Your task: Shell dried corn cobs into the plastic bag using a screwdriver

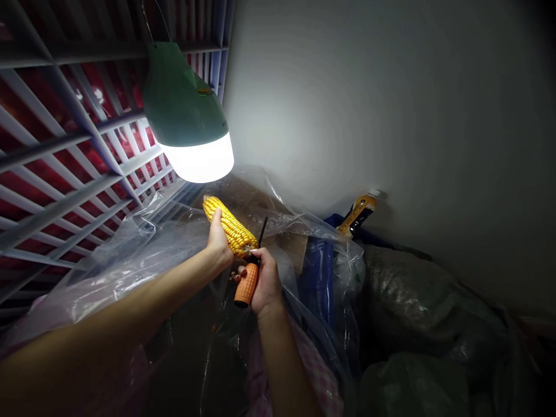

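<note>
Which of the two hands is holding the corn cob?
The left hand, wrapped around the yellow corn cob; the right hand grips an orange-handled screwdriver instead.

corn cob (230, 227) is bright yellow, tool handle (246, 285) ribbed orange, lamp (185, 110) green on top, bottle (358, 212) orange-yellow.
</note>
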Available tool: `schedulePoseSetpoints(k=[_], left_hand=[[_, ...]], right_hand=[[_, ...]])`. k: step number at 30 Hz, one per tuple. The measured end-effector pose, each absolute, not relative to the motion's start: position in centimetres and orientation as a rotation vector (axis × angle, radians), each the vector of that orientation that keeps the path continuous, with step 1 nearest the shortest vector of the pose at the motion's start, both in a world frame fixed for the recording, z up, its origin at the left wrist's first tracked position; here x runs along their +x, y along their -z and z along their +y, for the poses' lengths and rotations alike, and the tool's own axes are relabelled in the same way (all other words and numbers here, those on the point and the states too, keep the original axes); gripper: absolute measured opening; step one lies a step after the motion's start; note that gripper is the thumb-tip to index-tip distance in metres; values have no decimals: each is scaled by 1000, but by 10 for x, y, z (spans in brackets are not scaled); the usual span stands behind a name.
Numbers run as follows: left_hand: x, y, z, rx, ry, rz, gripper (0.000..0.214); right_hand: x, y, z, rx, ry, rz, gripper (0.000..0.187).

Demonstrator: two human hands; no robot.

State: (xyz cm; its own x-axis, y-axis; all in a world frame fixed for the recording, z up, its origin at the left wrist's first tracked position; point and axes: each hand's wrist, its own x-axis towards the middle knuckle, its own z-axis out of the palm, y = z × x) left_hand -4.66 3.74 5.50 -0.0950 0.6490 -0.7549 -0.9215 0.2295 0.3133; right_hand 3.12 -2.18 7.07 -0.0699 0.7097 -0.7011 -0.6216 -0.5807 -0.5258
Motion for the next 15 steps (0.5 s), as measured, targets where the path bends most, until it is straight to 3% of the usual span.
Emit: schedulePoseSetpoints(k=[15], left_hand=[[-47, -58, 38, -336, -1331, 1082, 39]], right_hand=[[34, -72, -21, -1255, -1783, -158, 20]])
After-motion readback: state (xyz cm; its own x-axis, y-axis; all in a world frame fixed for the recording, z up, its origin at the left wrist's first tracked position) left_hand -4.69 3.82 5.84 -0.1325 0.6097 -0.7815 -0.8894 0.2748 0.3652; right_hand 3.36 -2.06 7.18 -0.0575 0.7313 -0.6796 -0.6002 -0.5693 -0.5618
